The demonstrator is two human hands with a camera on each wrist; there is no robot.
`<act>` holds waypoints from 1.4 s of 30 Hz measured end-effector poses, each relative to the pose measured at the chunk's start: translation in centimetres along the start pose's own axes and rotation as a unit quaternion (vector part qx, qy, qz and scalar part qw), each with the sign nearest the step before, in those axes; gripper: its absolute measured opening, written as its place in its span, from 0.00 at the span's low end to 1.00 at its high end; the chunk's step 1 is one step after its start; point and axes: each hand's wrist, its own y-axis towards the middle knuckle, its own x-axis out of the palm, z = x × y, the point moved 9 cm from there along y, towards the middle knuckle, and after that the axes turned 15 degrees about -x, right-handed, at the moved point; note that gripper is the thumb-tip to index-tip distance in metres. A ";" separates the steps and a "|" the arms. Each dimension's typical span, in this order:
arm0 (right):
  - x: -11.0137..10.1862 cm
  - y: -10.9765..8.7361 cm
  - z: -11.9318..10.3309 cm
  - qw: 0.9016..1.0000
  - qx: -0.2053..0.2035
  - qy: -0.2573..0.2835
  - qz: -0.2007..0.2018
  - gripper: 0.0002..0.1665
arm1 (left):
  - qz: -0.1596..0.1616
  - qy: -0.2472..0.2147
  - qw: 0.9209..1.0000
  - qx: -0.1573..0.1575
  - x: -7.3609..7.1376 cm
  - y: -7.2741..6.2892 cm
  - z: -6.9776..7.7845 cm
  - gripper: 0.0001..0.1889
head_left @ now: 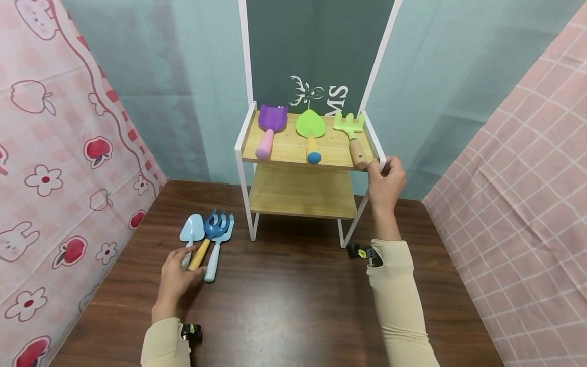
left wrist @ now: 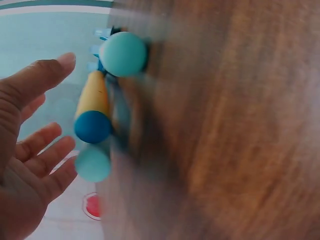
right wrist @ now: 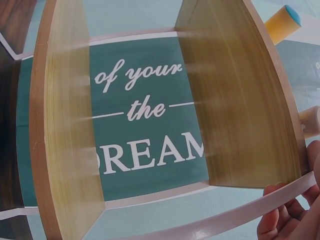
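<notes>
On the table at the left lie a light-blue trowel (head_left: 192, 228), a blue hand fork (head_left: 200, 252) with a yellow handle, and a light-blue hand fork (head_left: 213, 262). My left hand (head_left: 176, 275) is over the handles of the trowel and the blue fork. In the left wrist view its thumb and fingers are spread apart beside the yellow handle (left wrist: 94, 97). With thumb and fingers, my right hand (head_left: 387, 186) grips the white frame of a two-tier wooden shelf (head_left: 302, 191) at its right front corner. The right wrist view shows those fingers (right wrist: 280, 215) around the white bar.
A purple scoop (head_left: 272, 120) with a pink handle, a green trowel (head_left: 310, 124) and a green hand rake (head_left: 350, 124) with a wooden handle lie on the top shelf. Behind stands a dark green printed panel (head_left: 321, 46). Patterned cloths hang at both sides.
</notes>
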 end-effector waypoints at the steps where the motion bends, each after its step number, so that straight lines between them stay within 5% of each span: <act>1: 0.0 0.0 0.0 1.000 -0.001 -0.001 0.000 0.06 | 0.000 0.001 1.000 -0.005 0.1 0.0 -0.2 0.32; 16: -0.1 0.0 -0.1 1.000 0.003 -0.006 0.001 0.07 | -0.020 0.022 0.996 -0.080 0.8 0.4 -2.6 0.31; 36: -0.3 -0.1 -0.2 1.000 -0.001 -0.009 0.008 0.07 | 0.011 0.040 0.995 -0.089 1.5 0.4 -3.2 0.27; 42: -0.3 0.0 -0.2 1.000 0.000 -0.009 0.007 0.07 | 0.035 0.011 0.994 -0.106 1.2 0.5 -3.3 0.25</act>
